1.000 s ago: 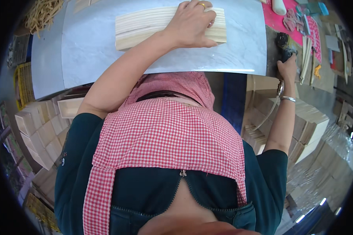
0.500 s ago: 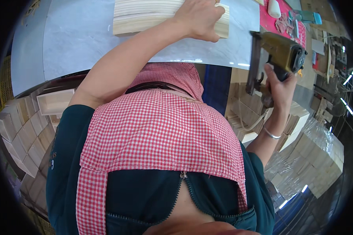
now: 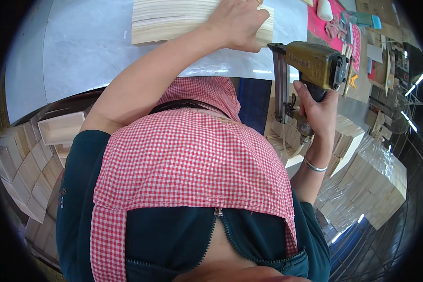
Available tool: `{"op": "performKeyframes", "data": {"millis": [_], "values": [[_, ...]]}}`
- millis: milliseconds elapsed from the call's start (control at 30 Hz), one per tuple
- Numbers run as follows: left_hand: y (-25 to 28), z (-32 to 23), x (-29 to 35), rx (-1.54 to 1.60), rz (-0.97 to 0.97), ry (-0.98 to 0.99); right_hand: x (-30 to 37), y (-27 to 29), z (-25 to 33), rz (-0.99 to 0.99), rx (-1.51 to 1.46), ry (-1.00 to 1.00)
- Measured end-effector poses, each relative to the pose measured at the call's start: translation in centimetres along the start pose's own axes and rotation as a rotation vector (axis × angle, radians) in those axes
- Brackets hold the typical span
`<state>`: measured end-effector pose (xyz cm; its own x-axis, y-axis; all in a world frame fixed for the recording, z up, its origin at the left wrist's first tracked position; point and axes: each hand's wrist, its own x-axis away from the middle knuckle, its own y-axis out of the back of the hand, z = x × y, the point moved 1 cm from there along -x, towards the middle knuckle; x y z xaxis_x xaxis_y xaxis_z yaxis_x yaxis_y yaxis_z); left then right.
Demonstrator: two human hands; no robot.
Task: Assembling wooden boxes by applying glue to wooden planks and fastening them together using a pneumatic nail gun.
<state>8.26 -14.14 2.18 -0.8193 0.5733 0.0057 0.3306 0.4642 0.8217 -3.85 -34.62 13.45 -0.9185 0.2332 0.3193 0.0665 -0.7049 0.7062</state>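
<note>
A pale, striped wooden block-like piece [image 3: 174,21] lies on the light table, its far side cut off by the top of the picture. My left hand [image 3: 239,23] is closed over its right end, thumb at the near edge and a ring on one finger. In my right hand [image 3: 320,105] is a dark gold nail gun [image 3: 315,58], gripped by its black handle. The gun's nose points at the near right corner of the wood, very close to my left thumb; whether it touches the wood I cannot tell.
A pink cloth [image 3: 319,30] at the table's right bears a white roll [image 3: 324,10] and a teal bottle [image 3: 364,19]. Wooden boxes [image 3: 61,127] are stacked at lower left. Film-wrapped wood [image 3: 366,183] stands at right. The table's near edge [image 3: 192,75] runs before my apron.
My right hand has brought the nail gun left, from beside the table to the wood's right end. My left hand stays on the wood.
</note>
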Motion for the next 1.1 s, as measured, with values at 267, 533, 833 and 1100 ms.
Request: {"op": "performKeyframes", "data": {"millis": [267,533,833,1100], "values": [[-0.5,0.2,0.3,-0.152,-0.187,-0.085,-1.4,0.4,1.2,0.015,0.049,0.032],[-0.3,0.3,0.4,-0.169,-0.195,-0.113,-3.1,-0.2,1.8,-0.01,0.038,0.06],[-0.5,0.4,0.5,-0.147,-0.237,-0.113,-4.3,0.5,1.7,0.079,-0.048,0.02],[-0.8,0.0,0.7,-0.131,-0.239,-0.022,-6.6,1.5,3.5,0.116,0.01,0.079]]}}
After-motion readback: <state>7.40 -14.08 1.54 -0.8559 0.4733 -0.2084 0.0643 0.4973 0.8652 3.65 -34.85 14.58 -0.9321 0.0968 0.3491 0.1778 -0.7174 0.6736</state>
